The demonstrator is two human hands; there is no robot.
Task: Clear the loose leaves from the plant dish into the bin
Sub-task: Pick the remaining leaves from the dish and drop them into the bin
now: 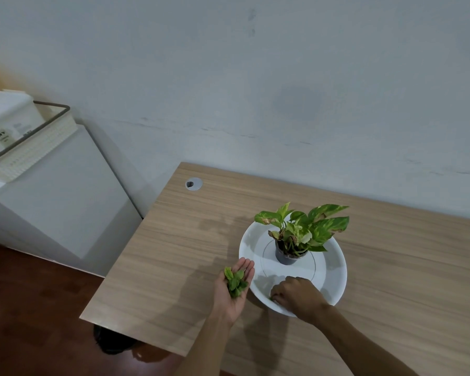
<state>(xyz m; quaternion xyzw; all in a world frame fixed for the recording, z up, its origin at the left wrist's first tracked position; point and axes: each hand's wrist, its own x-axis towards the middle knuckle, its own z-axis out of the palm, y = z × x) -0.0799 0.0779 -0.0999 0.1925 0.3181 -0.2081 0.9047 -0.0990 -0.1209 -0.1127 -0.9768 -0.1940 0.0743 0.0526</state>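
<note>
**Gathering last leaves off the dish, bin not yet reached**

White plant dish sits on the wooden worktop, small dark pot with leafy plant at dish centre. Left hand is just beside the dish's near-left rim, palm up, fingers spread flat, a small pile of loose leaves resting on the palm, not pinched. Right hand is down inside the dish at its near edge, knuckles up, fingertips curled onto a green scrap; looks like a pinch on it but the grip is mostly covered by the hand's own back, so cannot tell for sure.

Step in hand, by my reading: pick the remaining leaf bits and add them to the left palm. Do it well: pinch low against the dish floor, lift clear of the rim, drop onto the pile, cup the left palm slightly so nothing slides off on the way to the bin. Avoid knocking the pot.

Hard to make out: a dark round thing on the floor below the worktop's near-left corner, off the dish's left, likely the bin, mostly hidden by the worktop edge. Dish floor under the right hand is hidden, so more leaves may remain there. Plant blocks the dish's far rim.
</note>
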